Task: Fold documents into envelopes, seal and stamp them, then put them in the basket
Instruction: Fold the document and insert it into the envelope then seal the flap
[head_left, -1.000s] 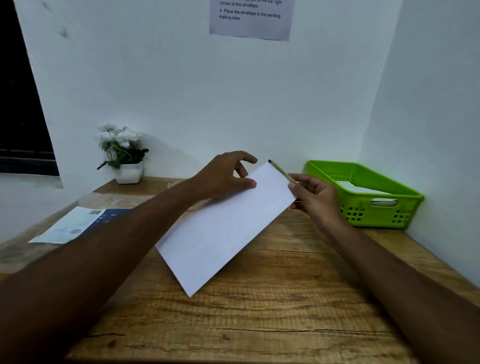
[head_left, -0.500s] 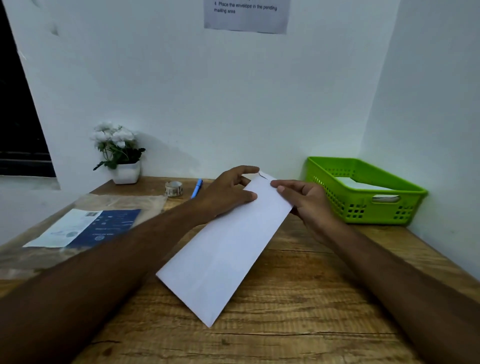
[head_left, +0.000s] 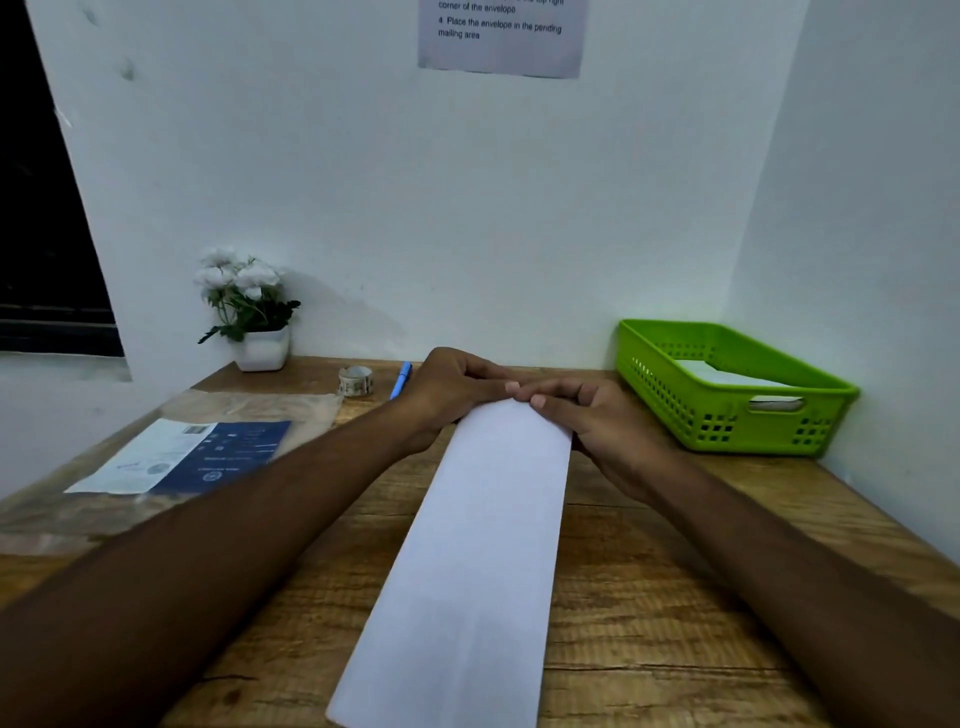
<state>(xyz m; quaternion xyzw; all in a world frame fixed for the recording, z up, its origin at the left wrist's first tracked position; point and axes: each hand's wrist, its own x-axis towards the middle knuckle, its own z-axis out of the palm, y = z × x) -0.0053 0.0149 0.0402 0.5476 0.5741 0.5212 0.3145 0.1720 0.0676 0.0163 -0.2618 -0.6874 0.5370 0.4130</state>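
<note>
A long white envelope lies lengthwise on the wooden table, one short end near me. Both hands meet at its far end. My left hand holds the far left corner, fingers bent over the end and a fingertip on top. My right hand holds the far right corner, its fingertips touching those of the left. The far end itself is hidden under the hands. The green basket stands at the back right with white paper inside. A roll of stamps sits at the back, left of my left hand.
A blue pen lies between the stamp roll and my left hand. A clear sleeve with a blue and white sheet lies at the left. A white flower pot stands at the back left. Walls close off the back and the right.
The envelope has swung from a slant to point straight away from me and now lies flat. My right hand has come onto its far end beside the left. The thin stick it held is out of sight.
</note>
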